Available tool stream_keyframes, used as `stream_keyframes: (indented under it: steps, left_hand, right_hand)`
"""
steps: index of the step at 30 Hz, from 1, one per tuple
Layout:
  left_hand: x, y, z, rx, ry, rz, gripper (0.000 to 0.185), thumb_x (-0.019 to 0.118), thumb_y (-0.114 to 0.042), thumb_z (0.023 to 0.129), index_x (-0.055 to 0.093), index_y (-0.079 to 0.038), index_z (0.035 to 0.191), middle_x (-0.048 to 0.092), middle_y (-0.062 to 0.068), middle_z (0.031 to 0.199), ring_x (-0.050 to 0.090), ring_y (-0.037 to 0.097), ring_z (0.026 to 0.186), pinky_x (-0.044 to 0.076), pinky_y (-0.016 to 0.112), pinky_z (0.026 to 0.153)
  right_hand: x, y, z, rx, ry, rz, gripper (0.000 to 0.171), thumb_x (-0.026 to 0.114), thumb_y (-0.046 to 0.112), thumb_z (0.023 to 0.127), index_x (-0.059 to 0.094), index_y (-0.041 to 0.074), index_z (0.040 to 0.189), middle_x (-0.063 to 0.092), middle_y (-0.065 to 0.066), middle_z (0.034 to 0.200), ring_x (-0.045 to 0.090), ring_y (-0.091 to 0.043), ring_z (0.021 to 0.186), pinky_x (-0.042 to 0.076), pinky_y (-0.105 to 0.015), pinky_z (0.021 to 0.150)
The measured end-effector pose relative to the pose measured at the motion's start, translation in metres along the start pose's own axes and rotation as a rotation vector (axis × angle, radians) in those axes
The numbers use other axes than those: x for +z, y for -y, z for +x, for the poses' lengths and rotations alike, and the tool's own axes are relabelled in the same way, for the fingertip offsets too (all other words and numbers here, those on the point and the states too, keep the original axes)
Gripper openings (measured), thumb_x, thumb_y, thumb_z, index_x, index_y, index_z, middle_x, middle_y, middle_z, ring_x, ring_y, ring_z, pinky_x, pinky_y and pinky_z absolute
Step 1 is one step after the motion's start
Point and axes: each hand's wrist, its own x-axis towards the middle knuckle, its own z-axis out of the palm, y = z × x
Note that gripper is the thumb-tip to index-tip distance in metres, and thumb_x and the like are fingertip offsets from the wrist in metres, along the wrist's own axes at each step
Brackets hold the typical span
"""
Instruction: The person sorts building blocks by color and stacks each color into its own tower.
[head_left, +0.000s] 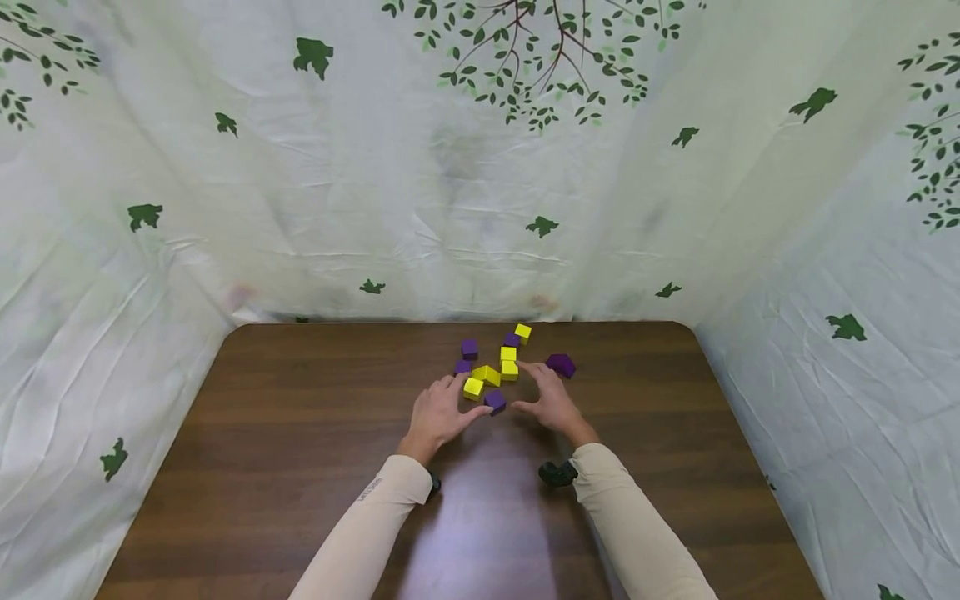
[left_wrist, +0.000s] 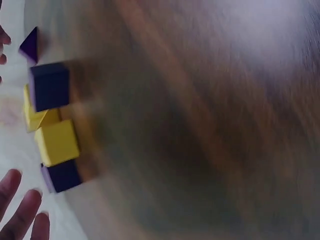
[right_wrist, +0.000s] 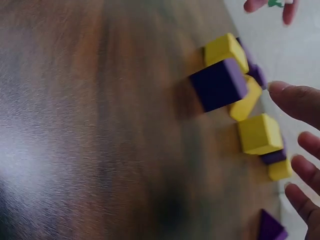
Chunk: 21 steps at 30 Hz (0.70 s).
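Observation:
Yellow and purple blocks form a loose cluster near the table's far edge. My left hand (head_left: 440,412) is at the cluster's near left side, fingers spread, its thumb tip right by the nearest purple cube (head_left: 495,402). A yellow cube (head_left: 473,388) lies close to its fingertips, with a purple cube (head_left: 463,367) just behind. On the right side, my right hand (head_left: 551,402) has its fingers extended toward a yellow cube (head_left: 509,370), thumb pointing at the nearest purple cube. Nothing is held in either hand. In the left wrist view, a yellow wedge-shaped block (left_wrist: 50,119) sits between cubes.
A purple angular block (head_left: 561,365) lies apart, right of the cluster. Farther back are another purple cube (head_left: 469,349) and a yellow cube (head_left: 523,333) near the far edge. The brown wooden table (head_left: 300,467) meets a white leaf-patterned curtain (head_left: 337,192) behind and at both sides.

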Motion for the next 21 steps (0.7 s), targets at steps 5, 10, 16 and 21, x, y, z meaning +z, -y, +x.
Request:
stream_keyframes:
  steps: [5,10,16,21]
  left_hand:
    - [0.015,-0.006,0.007,-0.058,0.054,-0.059,0.063,0.068,-0.055,0.082,0.059,-0.012,0.128,0.062,0.011,0.123,0.06,0.029,0.109,0.05,0.047,0.087]
    - [0.025,-0.008,0.01,-0.055,0.048,-0.09,0.046,0.075,-0.046,0.081,0.064,-0.013,0.112,0.065,0.0,0.092,0.063,0.021,0.084,0.051,0.04,0.067]
    - [0.042,-0.008,0.012,-0.083,0.048,-0.151,0.04,0.077,-0.039,0.081,0.067,-0.016,0.112,0.063,-0.006,0.08,0.06,0.015,0.074,0.048,0.035,0.062]
    - [0.05,-0.009,0.013,-0.074,0.03,-0.165,0.035,0.076,-0.037,0.083,0.068,-0.015,0.109,0.064,-0.007,0.08,0.062,0.017,0.075,0.048,0.036,0.062]
  right_hand:
    - [0.014,-0.01,0.001,-0.004,0.017,0.059,0.057,0.078,0.008,0.081,0.054,0.001,0.132,0.058,-0.018,0.118,0.055,-0.033,0.108,0.045,-0.049,0.093]
    - [0.024,-0.01,0.003,0.009,0.042,0.143,0.051,0.076,0.005,0.082,0.057,0.001,0.13,0.059,-0.017,0.119,0.057,-0.032,0.103,0.047,-0.047,0.09]
    - [0.035,-0.013,0.002,0.016,0.048,0.135,0.045,0.075,0.004,0.082,0.062,0.004,0.125,0.061,-0.014,0.117,0.058,-0.029,0.103,0.046,-0.045,0.091]
    - [0.042,-0.017,-0.002,0.029,0.003,0.111,0.037,0.076,0.008,0.082,0.067,0.009,0.119,0.064,-0.01,0.115,0.055,-0.03,0.109,0.037,-0.051,0.096]
